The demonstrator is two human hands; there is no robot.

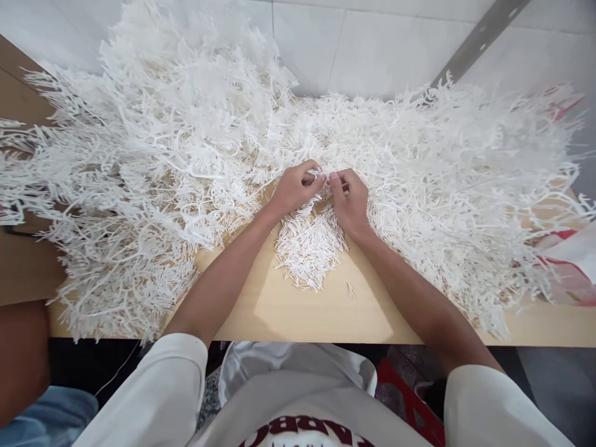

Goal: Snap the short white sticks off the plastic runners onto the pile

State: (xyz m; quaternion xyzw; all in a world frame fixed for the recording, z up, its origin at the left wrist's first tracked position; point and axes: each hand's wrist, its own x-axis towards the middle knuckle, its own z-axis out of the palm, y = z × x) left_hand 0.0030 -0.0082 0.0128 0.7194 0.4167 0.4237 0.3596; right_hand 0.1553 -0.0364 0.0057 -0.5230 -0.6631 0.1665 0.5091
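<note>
My left hand (297, 188) and my right hand (350, 197) meet over the middle of the table, fingertips almost touching. Both are closed in a pinch on thin white plastic strands; fingers partly cover the piece between them. Just below the hands lies a small heap of short white plastic sticks (311, 251). A few loose sticks (351, 289) sit apart, to its right. Branched white plastic strands with many thin prongs form a tall pile (186, 118) on the left and another wide pile (447, 167) on the right.
The light wooden table (298, 316) has its front edge close to my body. A red and white plastic bag (572, 267) is at the right end. Cardboard (28, 261) stands at the left, near another person's limb (21, 360). A tiled wall (372, 49) rises behind.
</note>
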